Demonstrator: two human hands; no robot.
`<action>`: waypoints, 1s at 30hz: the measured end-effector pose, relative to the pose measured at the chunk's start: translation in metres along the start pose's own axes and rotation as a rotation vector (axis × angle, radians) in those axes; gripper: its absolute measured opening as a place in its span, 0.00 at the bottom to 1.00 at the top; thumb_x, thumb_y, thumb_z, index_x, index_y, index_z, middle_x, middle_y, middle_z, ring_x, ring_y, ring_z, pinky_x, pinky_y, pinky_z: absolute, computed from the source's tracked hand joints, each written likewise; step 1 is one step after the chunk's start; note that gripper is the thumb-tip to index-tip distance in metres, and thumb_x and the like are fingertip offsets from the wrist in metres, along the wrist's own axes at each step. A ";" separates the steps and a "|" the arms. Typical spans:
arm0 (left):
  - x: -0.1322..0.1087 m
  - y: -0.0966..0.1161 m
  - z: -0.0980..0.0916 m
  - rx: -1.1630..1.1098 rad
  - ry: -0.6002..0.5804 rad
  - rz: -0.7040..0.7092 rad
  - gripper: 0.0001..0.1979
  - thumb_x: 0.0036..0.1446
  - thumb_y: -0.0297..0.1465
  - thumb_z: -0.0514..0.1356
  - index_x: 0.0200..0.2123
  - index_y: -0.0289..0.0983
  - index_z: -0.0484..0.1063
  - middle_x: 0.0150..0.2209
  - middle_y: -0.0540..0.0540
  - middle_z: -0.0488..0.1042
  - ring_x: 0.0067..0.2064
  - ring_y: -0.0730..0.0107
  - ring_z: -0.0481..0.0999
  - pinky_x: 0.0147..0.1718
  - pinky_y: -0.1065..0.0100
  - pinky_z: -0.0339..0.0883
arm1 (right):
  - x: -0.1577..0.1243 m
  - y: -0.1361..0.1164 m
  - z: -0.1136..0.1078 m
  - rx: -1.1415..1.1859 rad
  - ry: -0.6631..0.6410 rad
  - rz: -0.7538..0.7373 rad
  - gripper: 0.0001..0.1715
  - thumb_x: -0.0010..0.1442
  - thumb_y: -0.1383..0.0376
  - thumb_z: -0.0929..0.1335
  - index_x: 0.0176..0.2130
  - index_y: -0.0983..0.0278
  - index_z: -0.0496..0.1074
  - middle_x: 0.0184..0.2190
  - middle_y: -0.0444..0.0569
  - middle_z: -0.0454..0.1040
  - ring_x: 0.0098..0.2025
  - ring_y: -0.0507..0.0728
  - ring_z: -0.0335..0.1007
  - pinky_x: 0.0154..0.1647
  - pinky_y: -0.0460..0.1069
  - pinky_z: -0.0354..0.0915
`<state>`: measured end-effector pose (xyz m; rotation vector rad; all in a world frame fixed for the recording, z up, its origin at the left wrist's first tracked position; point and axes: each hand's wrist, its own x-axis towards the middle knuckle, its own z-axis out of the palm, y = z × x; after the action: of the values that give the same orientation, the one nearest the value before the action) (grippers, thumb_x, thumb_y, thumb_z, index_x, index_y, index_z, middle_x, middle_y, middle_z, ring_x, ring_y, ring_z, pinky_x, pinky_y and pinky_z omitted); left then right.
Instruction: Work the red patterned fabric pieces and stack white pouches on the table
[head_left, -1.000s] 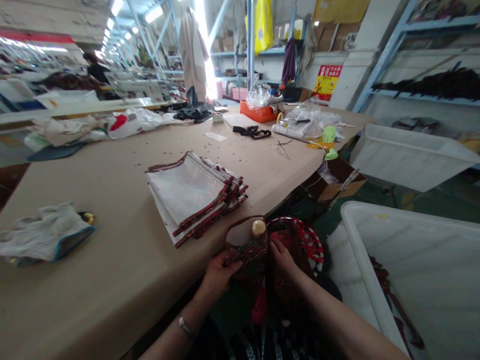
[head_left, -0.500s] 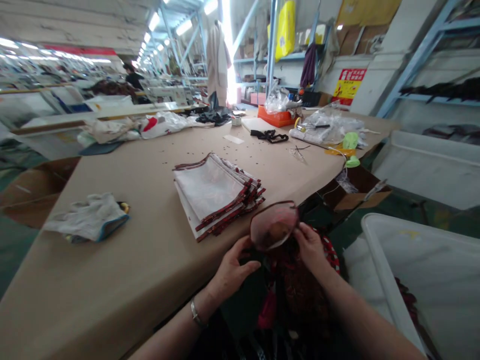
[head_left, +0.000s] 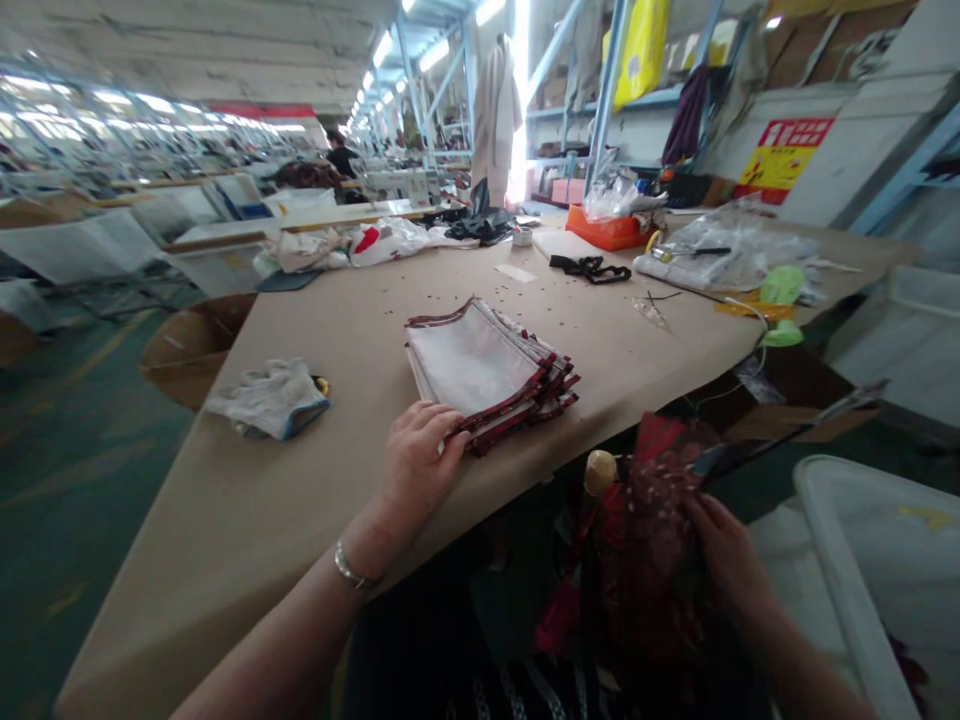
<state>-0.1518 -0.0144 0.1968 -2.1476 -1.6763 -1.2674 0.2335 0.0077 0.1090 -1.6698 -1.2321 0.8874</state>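
A stack of pale fabric pieces [head_left: 480, 358] with dark red patterned edging lies near the table's front edge. My left hand [head_left: 420, 452] is at the stack's near left corner, thumb and fingers closed on the edging there. Off the table's edge, to the right, my right hand [head_left: 724, 545] grips a dark red patterned fabric piece [head_left: 660, 470], blurred by motion. Below it hangs more dark red cloth, and a pale rounded knob [head_left: 600, 472] stands up beside it.
A work glove [head_left: 274, 398] lies on the brown-covered table [head_left: 360, 500] at left. Farther back are black straps [head_left: 589, 268], an orange tray [head_left: 611, 228] and clear plastic bags [head_left: 731, 250]. A white bin [head_left: 862, 540] stands at right, a cardboard box [head_left: 196, 345] at left.
My left hand has moved left onto the stack's corner. My right hand has moved right and down with the red piece, away from my left hand. The view has turned left.
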 end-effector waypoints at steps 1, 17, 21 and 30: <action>0.002 -0.004 0.001 0.074 -0.045 0.003 0.06 0.57 0.30 0.58 0.37 0.37 0.74 0.39 0.43 0.77 0.46 0.59 0.72 0.49 0.55 0.66 | -0.008 0.023 0.007 -0.049 -0.009 0.058 0.23 0.52 0.49 0.65 0.35 0.64 0.74 0.31 0.51 0.76 0.37 0.62 0.72 0.41 0.56 0.68; 0.027 0.003 0.016 0.377 -0.203 -0.031 0.09 0.56 0.25 0.53 0.33 0.37 0.74 0.34 0.43 0.77 0.40 0.59 0.74 0.45 0.59 0.62 | -0.037 -0.067 0.043 0.058 -0.037 -0.678 0.10 0.62 0.63 0.64 0.43 0.59 0.71 0.46 0.51 0.72 0.49 0.58 0.68 0.54 0.56 0.63; 0.034 0.009 0.012 0.358 -0.079 -0.037 0.08 0.55 0.25 0.54 0.29 0.38 0.73 0.31 0.45 0.75 0.38 0.60 0.73 0.43 0.61 0.63 | -0.038 -0.159 0.091 -0.068 -0.247 -1.169 0.16 0.62 0.68 0.63 0.50 0.60 0.69 0.46 0.51 0.71 0.52 0.58 0.64 0.56 0.56 0.62; 0.022 -0.001 0.000 0.321 -0.034 -0.006 0.06 0.55 0.25 0.54 0.30 0.38 0.70 0.33 0.46 0.73 0.38 0.62 0.72 0.42 0.62 0.63 | 0.032 -0.217 0.176 -0.853 -0.328 -1.026 0.18 0.59 0.75 0.58 0.42 0.67 0.72 0.41 0.59 0.73 0.46 0.62 0.68 0.48 0.55 0.65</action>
<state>-0.1519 0.0019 0.2111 -1.9837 -1.7608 -0.8935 0.0066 0.1092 0.2404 -1.1366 -2.5779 -0.0599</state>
